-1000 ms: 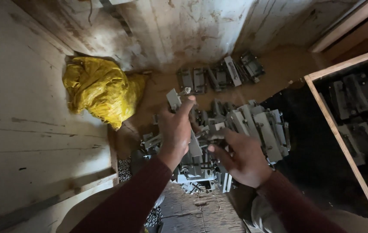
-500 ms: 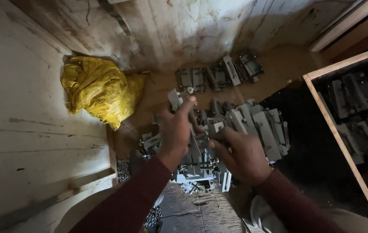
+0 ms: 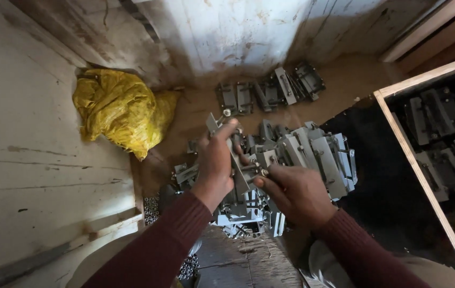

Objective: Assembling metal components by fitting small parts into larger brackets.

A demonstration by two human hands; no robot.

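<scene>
Left hand [image 3: 214,168] is gripping a bracket [image 3: 234,160] while right hand [image 3: 297,194] is pinching its bolt [image 3: 262,172], looks mid-fitting above the floor pile [image 3: 313,152].

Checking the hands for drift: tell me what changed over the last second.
Very little. The left hand keeps its grip on the grey metal bracket, and the right hand has closed in on the bracket's lower end. The yellow bag, the bracket pile and the wooden frame stayed put.

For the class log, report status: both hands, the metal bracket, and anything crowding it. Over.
Left hand gripping grey metal bracket. Right hand pinching its small bolt. Heap of brackets close beneath; yellow sack off left.
</scene>
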